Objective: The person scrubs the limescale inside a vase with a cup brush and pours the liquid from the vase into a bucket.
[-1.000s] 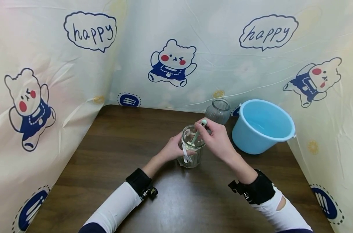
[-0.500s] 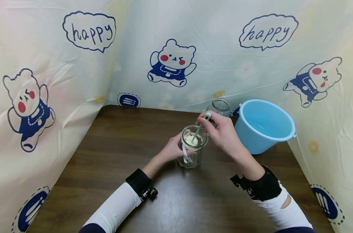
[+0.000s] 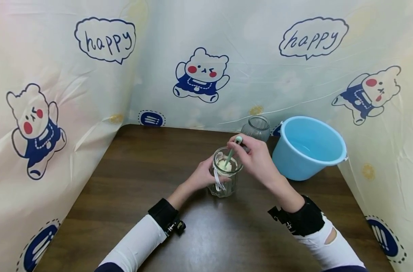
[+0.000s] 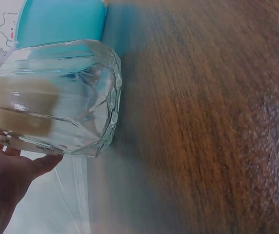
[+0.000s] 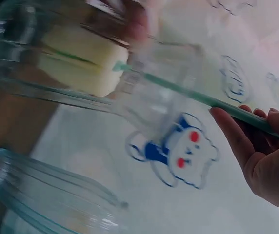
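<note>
My left hand (image 3: 202, 176) grips a clear glass jar (image 3: 223, 187) by its neck, the thumb over a white ribbon (image 3: 217, 179). The jar stands on the table, tilted slightly if at all. My right hand (image 3: 257, 160) pinches the green handle (image 5: 193, 95) of a sponge bottle brush, just above the jar's mouth. Inside the jar sits the brush's cream sponge head (image 5: 83, 61), near the top in the head view. From the left wrist, the faceted jar base (image 4: 93, 102) shows, with the sponge blurred through the glass.
A second glass jar (image 3: 256, 127) stands behind my right hand. To its right is a light blue bucket (image 3: 295, 170), close to my right forearm. A printed curtain (image 3: 152, 75) rises along the back and sides of the brown wooden table (image 3: 138, 173).
My right hand lifted the brush up and rightward half a second ago, and has since come back down and left. The gripped jar stays in place.
</note>
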`<move>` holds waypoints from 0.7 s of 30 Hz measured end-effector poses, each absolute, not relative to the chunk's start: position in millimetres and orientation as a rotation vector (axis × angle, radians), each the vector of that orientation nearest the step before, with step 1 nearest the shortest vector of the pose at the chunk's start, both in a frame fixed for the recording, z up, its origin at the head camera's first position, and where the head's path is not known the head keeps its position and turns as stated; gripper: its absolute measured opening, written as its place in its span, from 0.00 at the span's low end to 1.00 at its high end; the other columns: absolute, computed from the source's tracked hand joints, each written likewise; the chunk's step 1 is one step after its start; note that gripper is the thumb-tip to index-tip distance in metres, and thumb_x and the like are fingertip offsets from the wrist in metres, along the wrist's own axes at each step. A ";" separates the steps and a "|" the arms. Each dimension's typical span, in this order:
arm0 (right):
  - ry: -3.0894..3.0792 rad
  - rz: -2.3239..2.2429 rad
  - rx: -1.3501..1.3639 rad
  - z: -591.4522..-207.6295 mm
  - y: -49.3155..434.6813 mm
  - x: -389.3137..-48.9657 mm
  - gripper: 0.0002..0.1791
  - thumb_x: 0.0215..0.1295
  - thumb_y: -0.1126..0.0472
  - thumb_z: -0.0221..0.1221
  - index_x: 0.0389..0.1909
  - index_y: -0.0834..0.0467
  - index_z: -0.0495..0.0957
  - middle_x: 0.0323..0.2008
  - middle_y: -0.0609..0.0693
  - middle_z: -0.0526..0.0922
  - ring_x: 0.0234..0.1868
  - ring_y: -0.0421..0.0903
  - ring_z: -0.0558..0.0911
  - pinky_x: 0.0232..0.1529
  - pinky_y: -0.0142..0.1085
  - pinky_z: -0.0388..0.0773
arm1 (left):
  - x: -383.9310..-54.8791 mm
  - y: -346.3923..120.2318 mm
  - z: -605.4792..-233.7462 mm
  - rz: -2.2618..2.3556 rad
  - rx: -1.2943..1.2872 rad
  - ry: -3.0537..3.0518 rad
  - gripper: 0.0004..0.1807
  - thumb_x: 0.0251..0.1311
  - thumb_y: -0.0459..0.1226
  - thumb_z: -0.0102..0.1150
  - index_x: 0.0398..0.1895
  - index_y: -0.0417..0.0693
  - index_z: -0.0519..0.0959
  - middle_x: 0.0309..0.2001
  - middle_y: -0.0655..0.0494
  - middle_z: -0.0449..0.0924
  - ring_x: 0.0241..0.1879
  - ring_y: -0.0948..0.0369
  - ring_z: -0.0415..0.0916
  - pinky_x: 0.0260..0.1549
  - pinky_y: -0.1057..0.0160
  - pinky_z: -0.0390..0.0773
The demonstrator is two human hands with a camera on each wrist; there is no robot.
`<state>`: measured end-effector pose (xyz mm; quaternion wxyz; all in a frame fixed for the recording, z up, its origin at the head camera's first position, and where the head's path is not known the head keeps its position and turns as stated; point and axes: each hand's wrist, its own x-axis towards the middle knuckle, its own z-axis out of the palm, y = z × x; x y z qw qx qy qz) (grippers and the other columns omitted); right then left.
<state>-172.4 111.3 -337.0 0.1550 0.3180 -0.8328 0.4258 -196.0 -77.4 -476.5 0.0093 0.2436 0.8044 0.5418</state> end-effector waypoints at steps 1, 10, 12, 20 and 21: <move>-2.367 1.212 0.907 -332.4 111.9 -171.6 0.09 0.71 0.57 0.56 0.38 0.57 0.81 0.34 0.51 0.86 0.30 0.40 0.82 0.29 0.37 0.83 | -193.9 -77.3 -472.2 1.698 0.766 2.508 0.44 0.47 0.44 0.74 0.68 0.43 0.66 0.55 0.50 0.79 0.53 0.59 0.75 0.51 0.51 0.76; -2.327 1.138 0.964 -330.3 111.8 -174.5 0.08 0.70 0.58 0.56 0.37 0.58 0.81 0.34 0.50 0.84 0.33 0.39 0.79 0.32 0.37 0.82 | -190.2 -76.0 -468.3 1.682 0.726 2.550 0.43 0.46 0.46 0.74 0.67 0.46 0.67 0.54 0.49 0.80 0.53 0.58 0.74 0.51 0.51 0.76; -2.329 1.099 0.973 -334.9 110.4 -176.2 0.07 0.70 0.59 0.57 0.37 0.59 0.80 0.32 0.49 0.82 0.32 0.38 0.78 0.32 0.36 0.80 | -194.2 -75.6 -477.0 1.676 0.715 2.563 0.42 0.45 0.48 0.74 0.66 0.50 0.69 0.53 0.52 0.80 0.52 0.60 0.75 0.50 0.52 0.76; -2.354 1.006 1.012 -325.4 105.2 -170.6 0.06 0.69 0.60 0.57 0.36 0.58 0.78 0.31 0.50 0.80 0.29 0.39 0.72 0.30 0.34 0.75 | -202.8 -75.0 -492.1 1.674 0.725 2.546 0.43 0.44 0.51 0.75 0.66 0.54 0.69 0.53 0.58 0.80 0.52 0.64 0.74 0.51 0.55 0.77; -2.346 1.006 1.015 -322.3 105.0 -169.4 0.06 0.69 0.60 0.57 0.36 0.58 0.78 0.32 0.49 0.81 0.30 0.38 0.74 0.30 0.34 0.76 | -201.8 -74.8 -490.8 1.673 0.733 2.541 0.43 0.44 0.50 0.74 0.66 0.53 0.68 0.53 0.58 0.80 0.53 0.64 0.74 0.51 0.54 0.77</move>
